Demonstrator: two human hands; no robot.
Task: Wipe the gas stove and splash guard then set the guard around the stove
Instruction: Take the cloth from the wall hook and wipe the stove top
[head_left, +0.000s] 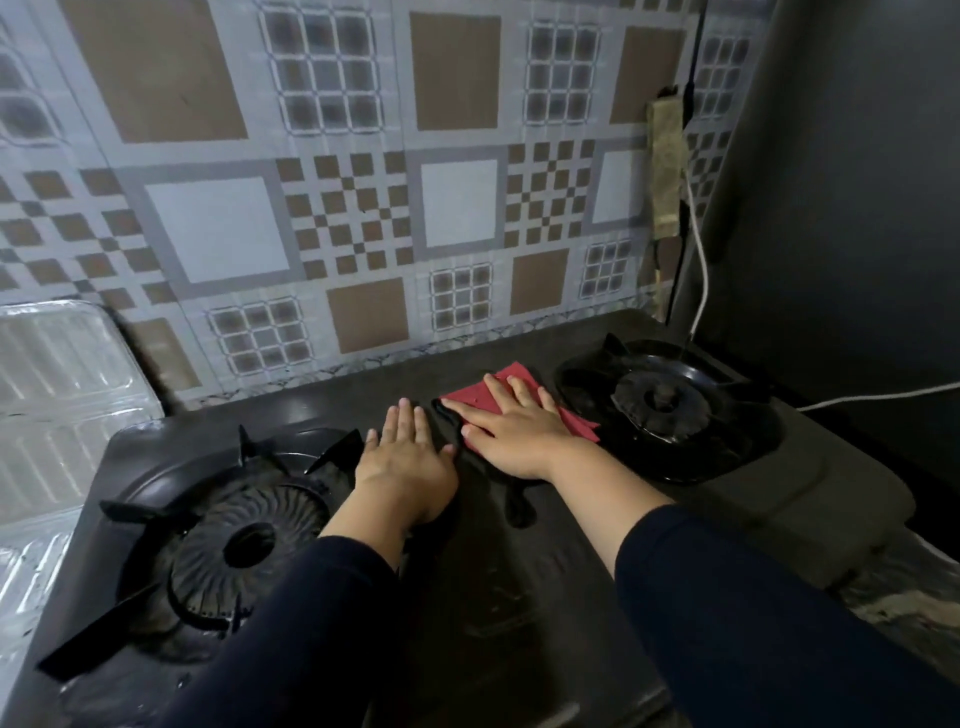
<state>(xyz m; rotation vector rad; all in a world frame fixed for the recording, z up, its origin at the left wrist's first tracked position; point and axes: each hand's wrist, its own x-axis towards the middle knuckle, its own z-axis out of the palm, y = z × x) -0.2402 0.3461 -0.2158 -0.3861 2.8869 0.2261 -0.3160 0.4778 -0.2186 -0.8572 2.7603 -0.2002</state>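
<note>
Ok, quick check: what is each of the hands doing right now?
Left hand: open, flat on the gas stove, holding nothing.
Right hand: open, palm pressing the red cloth onto the stove.

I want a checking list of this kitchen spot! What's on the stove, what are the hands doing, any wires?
Surface: black gas stove top, glossy, faint smears near the front.
Job's things: red cloth flat between the burners; foil splash guard at the left, not yet around the stove.
Clutter: nothing seen.
Grippers: right hand pressed flat on the cloth, fingers spread; left hand flat on the bare stove top.
Cables: white cable hanging behind the right burner.
Surroundings: patterned tile wall; dark wall at right.
</note>
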